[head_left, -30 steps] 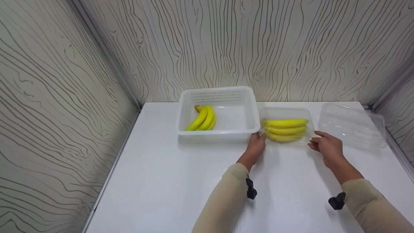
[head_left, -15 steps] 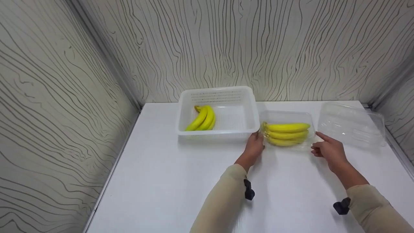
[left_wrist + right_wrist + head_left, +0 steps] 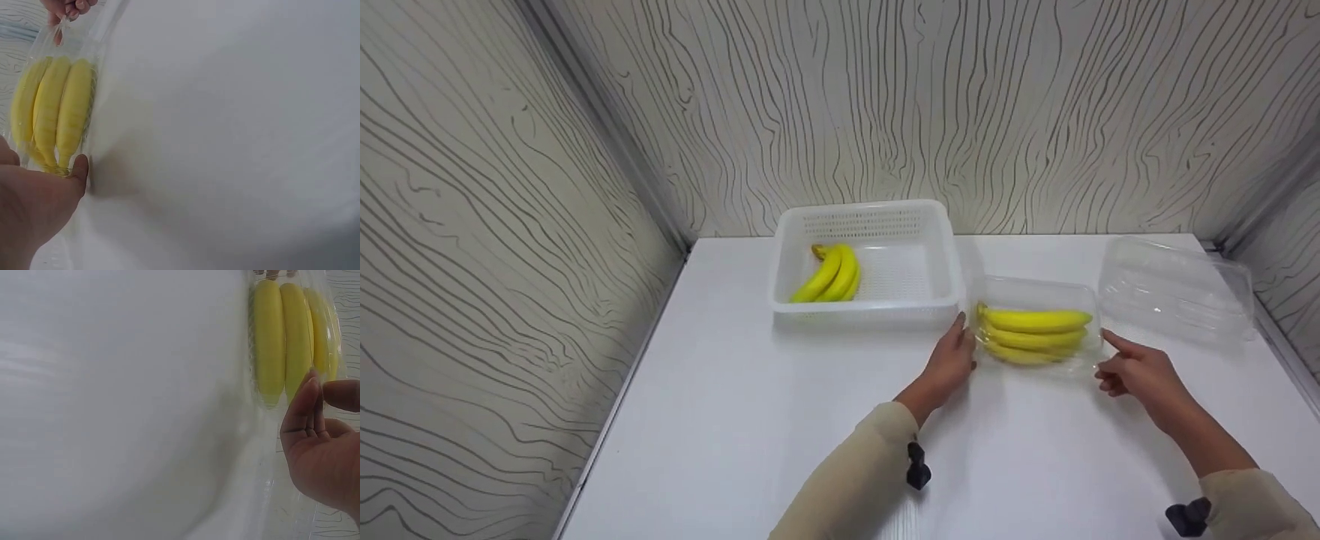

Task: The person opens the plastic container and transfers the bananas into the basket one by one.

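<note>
A clear plastic box holds a bunch of yellow bananas, seen through its walls. My left hand grips the box's left end, and in the left wrist view its thumb lies against the near side by the banana stems. At the opposite end, my right hand pinches the edge; the right wrist view shows thumb and fingertips meeting there. Whether the box's base touches the table is hard to tell. Beside my left hand stands a white basket with another banana bunch inside.
More clear plastic containers lie at the back right of the white table. A wood-grain patterned wall rises behind the table, with side walls left and right.
Both hands have drawn the box with its bananas toward me and slightly right, away from the back wall. The basket and the containers at right have stayed put.
</note>
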A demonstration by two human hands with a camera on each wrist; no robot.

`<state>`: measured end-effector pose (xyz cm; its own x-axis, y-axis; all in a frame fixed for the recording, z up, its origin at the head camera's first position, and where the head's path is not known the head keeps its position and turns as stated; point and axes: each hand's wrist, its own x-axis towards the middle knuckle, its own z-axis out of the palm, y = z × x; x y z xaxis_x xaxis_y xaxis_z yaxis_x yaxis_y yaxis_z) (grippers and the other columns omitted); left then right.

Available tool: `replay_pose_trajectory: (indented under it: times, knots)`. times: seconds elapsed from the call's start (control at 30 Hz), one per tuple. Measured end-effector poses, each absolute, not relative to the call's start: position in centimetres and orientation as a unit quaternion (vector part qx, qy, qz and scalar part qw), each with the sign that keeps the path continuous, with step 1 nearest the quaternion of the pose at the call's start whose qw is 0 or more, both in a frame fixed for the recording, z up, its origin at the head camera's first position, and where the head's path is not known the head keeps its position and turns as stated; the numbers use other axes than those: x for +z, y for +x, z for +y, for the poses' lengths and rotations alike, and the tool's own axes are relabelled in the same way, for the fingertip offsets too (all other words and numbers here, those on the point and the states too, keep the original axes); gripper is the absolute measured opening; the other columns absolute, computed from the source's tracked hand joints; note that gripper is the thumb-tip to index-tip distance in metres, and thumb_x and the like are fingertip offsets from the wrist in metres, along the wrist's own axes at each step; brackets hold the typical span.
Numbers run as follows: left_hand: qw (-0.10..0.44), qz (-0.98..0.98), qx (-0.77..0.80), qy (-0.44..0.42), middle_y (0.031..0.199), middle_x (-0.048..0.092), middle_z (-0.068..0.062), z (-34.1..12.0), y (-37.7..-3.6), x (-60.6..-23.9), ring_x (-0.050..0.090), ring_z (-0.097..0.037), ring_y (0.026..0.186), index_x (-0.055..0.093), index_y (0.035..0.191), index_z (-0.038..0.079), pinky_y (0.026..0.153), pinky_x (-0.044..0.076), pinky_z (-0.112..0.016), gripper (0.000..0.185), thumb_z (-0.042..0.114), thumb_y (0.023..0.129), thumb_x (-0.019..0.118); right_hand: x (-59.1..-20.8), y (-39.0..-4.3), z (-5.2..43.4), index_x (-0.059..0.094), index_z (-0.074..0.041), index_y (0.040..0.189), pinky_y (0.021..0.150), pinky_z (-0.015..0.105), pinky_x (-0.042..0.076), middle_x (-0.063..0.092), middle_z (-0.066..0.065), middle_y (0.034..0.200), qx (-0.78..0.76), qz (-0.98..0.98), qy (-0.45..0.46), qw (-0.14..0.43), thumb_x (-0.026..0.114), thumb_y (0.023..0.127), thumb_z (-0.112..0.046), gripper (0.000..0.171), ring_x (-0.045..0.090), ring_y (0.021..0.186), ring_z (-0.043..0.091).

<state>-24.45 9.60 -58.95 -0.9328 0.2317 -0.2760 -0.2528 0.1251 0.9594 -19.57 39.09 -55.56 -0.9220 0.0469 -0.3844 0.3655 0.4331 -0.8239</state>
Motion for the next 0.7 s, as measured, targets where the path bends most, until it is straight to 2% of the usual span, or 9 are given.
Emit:
replay_pose_trajectory:
  times: [0.2,0.47,0.57,0.7]
  knots:
    - [0.189,0.750,0.634,0.005,0.175,0.037,-0.004,8.2,-22.5,-59.1,0.044,-0.018,0.155,0.031,0.170,0.029,0.117,0.053,-0.042,0.055,0.033,0.116,0.043,-55.7,-17.3,38.3,0.018,-0.006,0.169,0.074,0.025,0.062,0.068,-0.007,0.087,-0.516,0.832,0.121,0.165,0.055,0.104,-0.012,0.074,0.068,0.078,0.008]
    - [0.188,0.748,0.636,0.019,0.170,0.045,-0.008,5.2,-19.2,-59.5,0.050,-0.018,0.148,0.028,0.170,0.030,0.107,0.057,-0.039,0.058,0.032,0.115,0.045,-55.8,-14.8,36.0,0.021,-0.007,0.168,0.073,0.027,0.062,0.068,-0.003,0.088,-0.518,0.829,0.121,0.173,0.059,0.104,-0.011,0.075,0.068,0.078,0.011]
    - [0.182,0.751,0.634,0.031,0.171,0.044,-0.009,4.3,-17.9,-59.8,0.048,-0.021,0.151,0.026,0.171,0.028,0.107,0.058,-0.039,0.059,0.031,0.116,0.045,-55.9,-14.0,35.3,0.023,-0.007,0.168,0.072,0.028,0.062,0.069,-0.002,0.087,-0.520,0.827,0.124,0.174,0.060,0.103,-0.011,0.075,0.068,0.077,0.011]
    - [0.171,0.766,0.618,0.050,0.171,0.043,-0.009,3.0,-16.3,-60.0,0.042,-0.028,0.158,0.023,0.172,0.027,0.112,0.056,-0.040,0.060,0.031,0.116,0.044,-56.2,-13.1,34.4,0.025,-0.007,0.167,0.071,0.029,0.062,0.070,-0.002,0.086,-0.525,0.824,0.126,0.172,0.061,0.103,-0.010,0.074,0.068,0.076,0.012]
